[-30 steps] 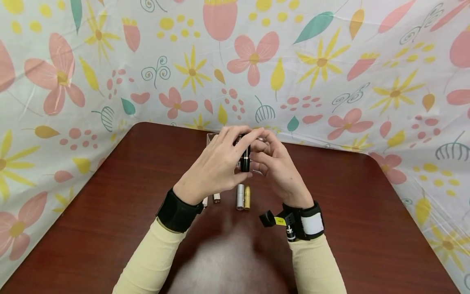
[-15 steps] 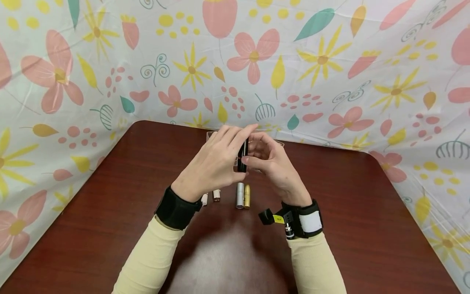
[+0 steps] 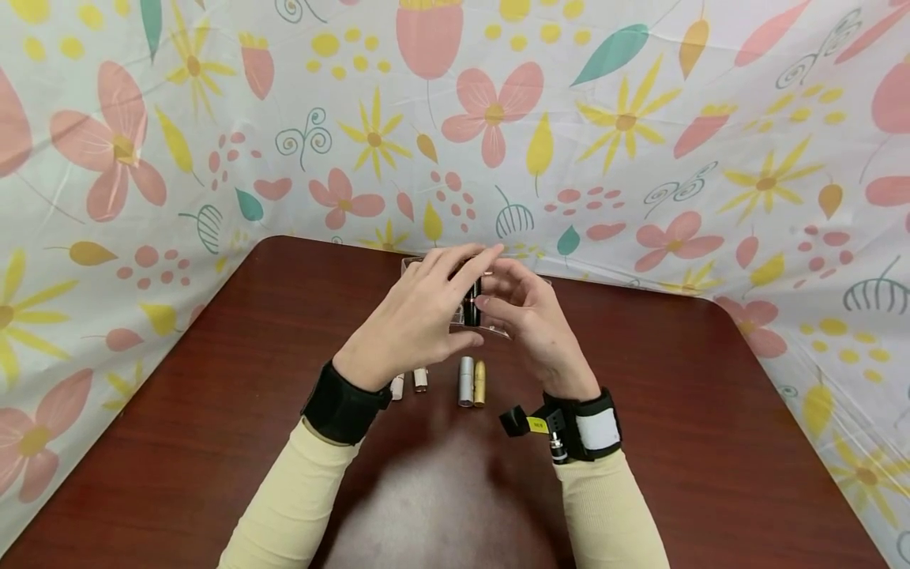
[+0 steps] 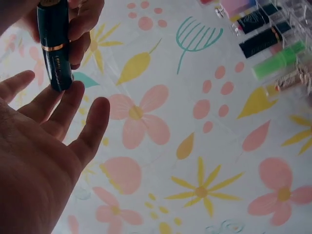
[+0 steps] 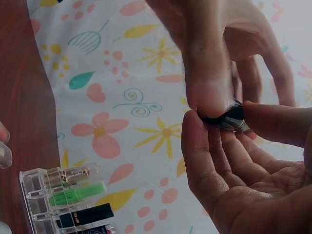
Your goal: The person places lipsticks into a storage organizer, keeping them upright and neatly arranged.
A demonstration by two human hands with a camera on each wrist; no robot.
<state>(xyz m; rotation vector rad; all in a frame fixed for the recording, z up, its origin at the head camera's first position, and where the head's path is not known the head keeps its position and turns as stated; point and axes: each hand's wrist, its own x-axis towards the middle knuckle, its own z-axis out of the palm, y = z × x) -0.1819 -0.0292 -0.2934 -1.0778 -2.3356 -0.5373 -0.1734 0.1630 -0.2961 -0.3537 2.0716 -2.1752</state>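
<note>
Flowered cloth (image 3: 490, 111) behind brown bench (image 3: 284, 316). Right hand (image 3: 547, 332): fingers clamped on black tube (image 3: 472, 311), raised between the hands near clear rack (image 5: 33, 196). Left hand (image 3: 408, 324): fingers apart, nearly straight, tips at its end. Silver tube (image 3: 465, 382), gold tube (image 3: 479, 385) lie nearer.

White floral sheet (image 3: 455, 103) behind, reddish-brown table (image 3: 711, 474), pale glare (image 3: 434, 506) on top

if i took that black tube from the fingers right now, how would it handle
The black tube is probably stiff, as it looks straight. Its glossy surface may feel slippery. Laid on its side, it would likely roll, given its rounded body.
</note>
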